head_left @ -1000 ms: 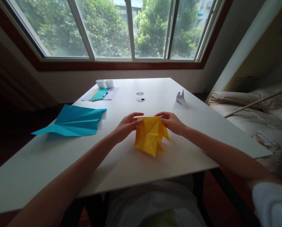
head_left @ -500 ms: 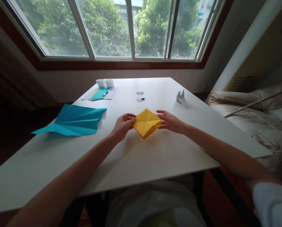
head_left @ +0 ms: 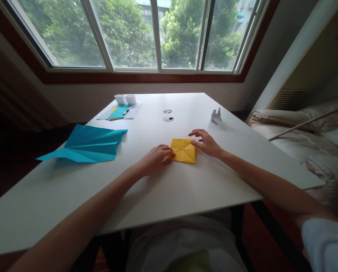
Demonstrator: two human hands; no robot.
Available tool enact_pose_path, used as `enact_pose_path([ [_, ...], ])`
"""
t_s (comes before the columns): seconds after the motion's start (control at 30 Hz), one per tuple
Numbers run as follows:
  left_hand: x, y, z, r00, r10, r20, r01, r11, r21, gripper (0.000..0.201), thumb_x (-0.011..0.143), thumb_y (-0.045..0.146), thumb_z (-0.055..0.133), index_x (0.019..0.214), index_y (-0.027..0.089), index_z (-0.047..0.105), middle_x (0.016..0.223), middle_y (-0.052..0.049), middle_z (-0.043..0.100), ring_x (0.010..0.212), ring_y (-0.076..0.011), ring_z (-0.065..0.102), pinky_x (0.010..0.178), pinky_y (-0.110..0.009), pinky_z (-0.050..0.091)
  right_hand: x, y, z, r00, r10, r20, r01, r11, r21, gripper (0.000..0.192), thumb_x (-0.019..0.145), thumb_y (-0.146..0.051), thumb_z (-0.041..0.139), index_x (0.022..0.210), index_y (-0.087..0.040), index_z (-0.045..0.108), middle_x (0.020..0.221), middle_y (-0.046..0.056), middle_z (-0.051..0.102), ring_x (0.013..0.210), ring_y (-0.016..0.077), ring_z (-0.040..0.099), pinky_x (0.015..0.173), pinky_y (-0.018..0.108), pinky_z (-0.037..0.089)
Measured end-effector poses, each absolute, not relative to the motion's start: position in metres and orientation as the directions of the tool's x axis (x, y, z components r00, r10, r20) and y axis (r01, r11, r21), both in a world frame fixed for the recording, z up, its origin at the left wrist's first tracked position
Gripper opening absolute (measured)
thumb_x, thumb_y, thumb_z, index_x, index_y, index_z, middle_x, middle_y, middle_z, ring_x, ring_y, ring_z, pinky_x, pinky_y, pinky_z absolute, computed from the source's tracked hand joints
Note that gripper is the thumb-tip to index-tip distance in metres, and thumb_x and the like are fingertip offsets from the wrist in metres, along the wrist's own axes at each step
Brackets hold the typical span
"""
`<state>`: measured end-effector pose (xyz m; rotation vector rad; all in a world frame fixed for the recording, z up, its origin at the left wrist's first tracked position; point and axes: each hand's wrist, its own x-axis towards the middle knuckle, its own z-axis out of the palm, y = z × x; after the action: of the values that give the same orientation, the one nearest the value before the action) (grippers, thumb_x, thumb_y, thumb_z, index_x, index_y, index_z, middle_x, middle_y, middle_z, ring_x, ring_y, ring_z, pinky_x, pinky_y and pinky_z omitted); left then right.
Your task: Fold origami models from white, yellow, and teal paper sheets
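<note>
A folded square of yellow origami paper point(head_left: 183, 152) lies on the white table in front of me, creases running across it to its corners. My left hand point(head_left: 158, 156) grips its left edge, fingertips over the paper and the thumb hidden. Above the upper right corner is my right hand point(head_left: 205, 142), fingers apart and curved, the thumb at or just over the paper's edge; whether it touches I cannot tell. To the left rests a large blue folded paper plane point(head_left: 92, 145).
A white folded paper figure point(head_left: 216, 116) stands at the back right of the table point(head_left: 186, 204). Two small round items point(head_left: 168, 118) lie at the middle back. Paper sheets point(head_left: 135, 112), a pen point(head_left: 126, 112) and two white containers point(head_left: 131, 99) sit at the back left.
The yellow paper has turned from a raised diamond to a flat square and shifted slightly right. My left hand moved right and down with it; my right hand moved slightly right.
</note>
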<state>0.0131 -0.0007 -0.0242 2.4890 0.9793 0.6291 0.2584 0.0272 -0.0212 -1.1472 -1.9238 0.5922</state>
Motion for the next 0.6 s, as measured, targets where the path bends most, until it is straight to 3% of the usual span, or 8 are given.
enact_pose_path([
  [0.1, 0.015, -0.004, -0.019, 0.647, 0.717, 0.26, 0.546, -0.674, 0.499, 0.02, 0.079, 0.028, 0.056, 0.092, 0.028, 0.07, 0.086, -0.009, 0.062, 0.092, -0.0252, 0.052, 0.087, -0.038, 0.036, 0.256, 0.022, -0.022, -0.429, 0.787, 0.443, 0.601, 0.615, -0.51, 0.019, 0.077, -0.024, 0.056, 0.094, -0.02, 0.065, 0.106, 0.009, 0.059, 0.105, 0.0227, 0.051, 0.093, 0.043, 0.038],
  [0.2, 0.015, -0.008, -0.016, 0.687, 0.682, 0.252, 0.524, -0.705, 0.479, 0.019, 0.08, 0.028, 0.055, 0.09, 0.027, 0.071, 0.082, -0.008, 0.061, 0.083, -0.0223, 0.054, 0.082, -0.035, 0.038, 0.253, 0.018, -0.026, -0.577, 0.738, 0.35, 0.624, 0.675, -0.393, 0.02, 0.08, -0.026, 0.054, 0.095, -0.022, 0.066, 0.103, 0.008, 0.063, 0.103, 0.0238, 0.052, 0.093, 0.044, 0.037],
  [0.3, 0.017, -0.009, -0.018, 0.74, 0.619, 0.263, 0.476, -0.758, 0.446, 0.022, 0.083, 0.025, 0.051, 0.094, 0.026, 0.07, 0.084, -0.007, 0.062, 0.076, -0.0183, 0.057, 0.076, -0.03, 0.041, 0.252, 0.019, -0.031, -0.669, 0.687, 0.283, 0.587, 0.722, -0.366, 0.023, 0.081, -0.026, 0.054, 0.101, -0.025, 0.065, 0.107, 0.007, 0.064, 0.104, 0.0234, 0.054, 0.094, 0.043, 0.036],
  [0.4, 0.019, -0.009, -0.021, 0.741, 0.601, 0.301, 0.49, -0.789, 0.369, 0.027, 0.085, 0.02, 0.046, 0.105, 0.024, 0.065, 0.099, -0.009, 0.062, 0.086, -0.0181, 0.058, 0.078, -0.028, 0.043, 0.254, 0.022, -0.034, -0.741, 0.621, 0.255, 0.511, 0.768, -0.386, 0.025, 0.082, -0.026, 0.053, 0.105, -0.026, 0.064, 0.11, 0.004, 0.064, 0.109, 0.0222, 0.052, 0.097, 0.04, 0.034],
  [0.6, 0.019, -0.007, -0.022, 0.681, 0.704, 0.202, 0.691, -0.709, 0.138, 0.028, 0.086, 0.026, 0.045, 0.108, 0.023, 0.062, 0.108, -0.007, 0.061, 0.097, -0.0208, 0.054, 0.084, -0.034, 0.043, 0.26, 0.027, -0.033, -0.77, 0.616, 0.168, 0.527, 0.761, -0.378, 0.032, 0.086, -0.021, 0.046, 0.114, -0.026, 0.06, 0.121, 0.0, 0.059, 0.124, 0.023, 0.039, 0.101, 0.04, 0.031],
])
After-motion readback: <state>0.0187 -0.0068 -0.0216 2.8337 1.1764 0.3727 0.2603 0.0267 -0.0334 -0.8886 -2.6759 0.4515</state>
